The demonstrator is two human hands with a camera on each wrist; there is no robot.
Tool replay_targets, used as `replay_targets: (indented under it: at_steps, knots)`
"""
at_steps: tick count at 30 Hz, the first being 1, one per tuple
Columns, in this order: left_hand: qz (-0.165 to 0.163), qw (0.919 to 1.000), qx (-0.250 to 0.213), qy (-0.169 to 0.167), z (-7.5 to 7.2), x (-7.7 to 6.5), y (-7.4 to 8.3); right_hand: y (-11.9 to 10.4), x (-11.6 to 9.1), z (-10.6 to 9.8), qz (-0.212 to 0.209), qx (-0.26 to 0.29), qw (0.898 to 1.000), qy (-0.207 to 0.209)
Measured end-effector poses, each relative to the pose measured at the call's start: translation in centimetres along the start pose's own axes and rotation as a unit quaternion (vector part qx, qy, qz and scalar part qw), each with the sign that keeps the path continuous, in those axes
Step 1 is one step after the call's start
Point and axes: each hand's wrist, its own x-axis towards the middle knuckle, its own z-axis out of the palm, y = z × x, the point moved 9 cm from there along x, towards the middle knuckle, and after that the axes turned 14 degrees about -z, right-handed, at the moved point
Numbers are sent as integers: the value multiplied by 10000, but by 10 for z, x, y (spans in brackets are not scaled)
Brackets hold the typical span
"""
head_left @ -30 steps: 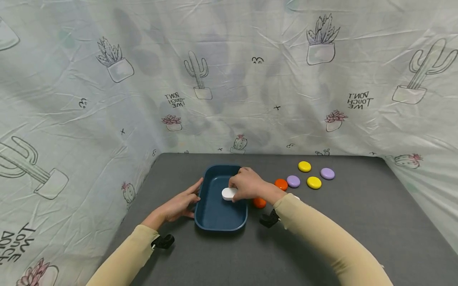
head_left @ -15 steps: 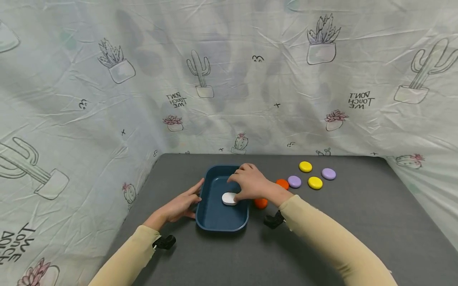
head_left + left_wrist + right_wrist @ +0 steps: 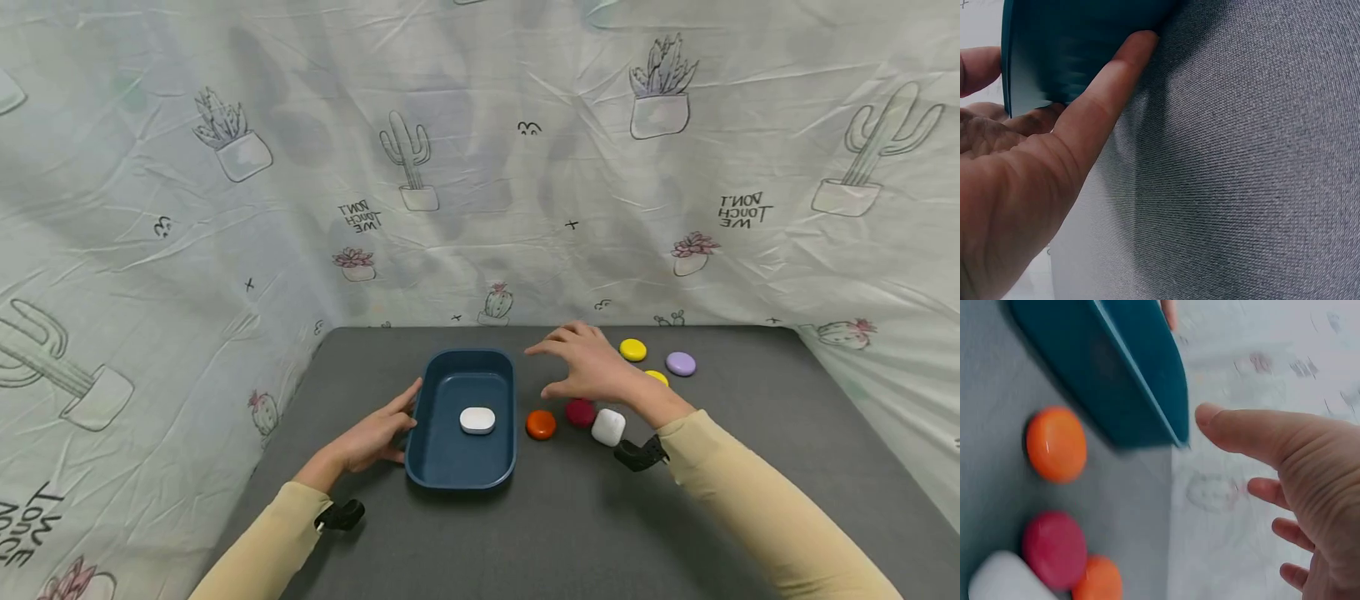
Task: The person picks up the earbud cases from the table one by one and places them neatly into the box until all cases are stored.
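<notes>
A dark blue rectangular box [image 3: 459,462] stands on the grey table, with one white rounded piece [image 3: 477,420] lying on its floor. My left hand [image 3: 372,436] rests against the box's left side, thumb [image 3: 1100,100] stretched along the outer wall. To the right of the box, my right hand [image 3: 592,364] is raised over the table, fingers spread and holding nothing. Below it lie an orange disc [image 3: 541,425], a crimson disc [image 3: 581,412] and a white rounded-square piece [image 3: 608,427]. Another orange disc [image 3: 1099,579] shows beside the crimson one in the right wrist view.
Behind the right hand lie a yellow disc [image 3: 633,350], a purple disc [image 3: 681,363] and a second yellow disc [image 3: 657,377], partly covered by the hand. A pale curtain [image 3: 480,167] printed with cacti hangs along the table's back and sides.
My right hand has let go of the white piece inside the box and moved out to the right, above the loose discs. The left hand has stayed at the box's side.
</notes>
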Motion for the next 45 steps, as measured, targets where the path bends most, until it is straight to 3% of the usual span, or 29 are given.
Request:
replay_targets:
  at_steps: [8,16,31,38,45]
  knots:
    - [17,10000,-45,-7,-1,-1,-3,46,-48,-33,575,-58,9974,427]
    - [65,9999,-88,-12,-1,0,-3,106,-109,-41,1510,166,9867,580]
    - [23,9999,-90,77,-1,0,-3,166,-167,-28,2451,653,9650,673]
    - [-14,9999,-42,114,-2,-1,-3,183,-191,-13,2719,671,9562,848]
    - [-17,9999,40,144,-3,-4,-5,193,-201,2,2822,758,9525,857]
